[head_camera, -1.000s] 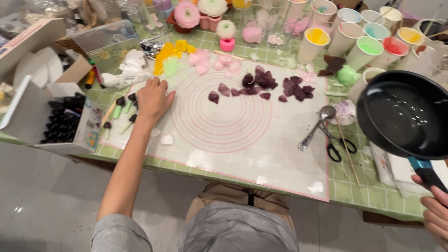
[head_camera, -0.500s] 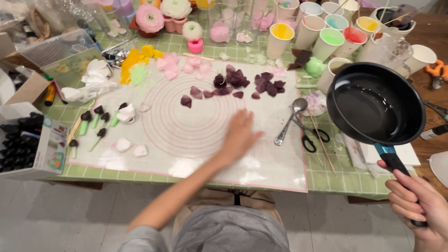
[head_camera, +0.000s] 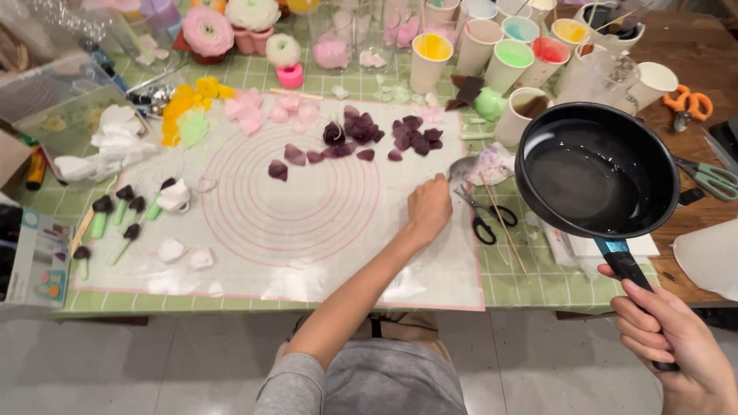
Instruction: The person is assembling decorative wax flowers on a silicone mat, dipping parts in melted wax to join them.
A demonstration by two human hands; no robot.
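Left hand (head_camera: 429, 209) lay on the white silicone mat (head_camera: 307, 253) near its right edge, fingers curled together at the handle of a metal spoon (head_camera: 460, 167); whether they gripped it could not be told. Right hand (head_camera: 675, 338) was clamped around the handle of a black frying pan (head_camera: 598, 170), held above the right end of the surface (head_camera: 530, 288), with a thin dark film in the pan's bottom. Just right of the left hand lay black-handled scissors (head_camera: 486, 223) and a thin wooden skewer (head_camera: 503, 223), both partly under the pan's rim. Dark purple petals (head_camera: 400, 137) were scattered across the mat's upper part, pink petals (head_camera: 257, 107) and yellow petals (head_camera: 188, 96) beyond them at upper left. Green stems with dark tips (head_camera: 115, 215) and white petals (head_camera: 184, 253) lay at the mat's left side. A row of paper cups with coloured liquid (head_camera: 507, 58) stood along the far edge, close behind the pan. Finished pink and white flowers (head_camera: 207, 32) stood at the far left. Orange-handled scissors (head_camera: 688, 101) rested on the wooden table to the right. Against the frame half a second earlier: the left hand had shifted from the mat's centre to its right edge by the spoon; the pan remained raised in the right hand, now nearer the cups.
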